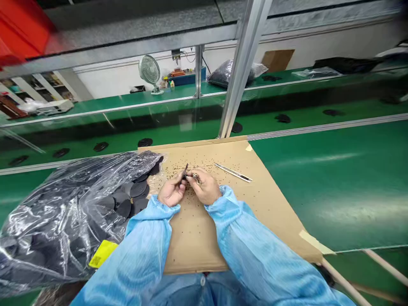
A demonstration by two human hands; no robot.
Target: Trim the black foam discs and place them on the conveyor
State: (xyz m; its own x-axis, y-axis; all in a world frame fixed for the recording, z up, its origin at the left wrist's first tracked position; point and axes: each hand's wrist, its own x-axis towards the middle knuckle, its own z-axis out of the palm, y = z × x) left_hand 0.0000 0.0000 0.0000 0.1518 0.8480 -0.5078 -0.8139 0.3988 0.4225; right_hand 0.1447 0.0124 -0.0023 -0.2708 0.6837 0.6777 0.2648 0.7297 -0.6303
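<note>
My left hand (pixel 172 193) is closed on a thin black disc (pixel 184 171), held nearly edge-on above the cardboard sheet (pixel 194 250). Right beside it, my right hand (pixel 206 188) grips a small shiny metal tool (pixel 196 179) against the disc. Most of that tool is hidden by the fingers, so its kind cannot be made out. Tiny dark crumbs are scattered over the cardboard around both hands. To the right of my right hand lies a slim silver-and-black tool (pixel 233 173), perhaps tweezers. Many black discs (pixel 138 188) spill from a clear plastic bag (pixel 73 212) at my left.
Behind the cardboard, a green conveyor belt (pixel 124 125) carries black discs spaced apart. A slanted metal post (pixel 244 63) rises at the cardboard's far edge. A yellow label (pixel 103 253) is on the bag. A fan (pixel 149 70) and another filled bag (pixel 221 74) stand on the far bench.
</note>
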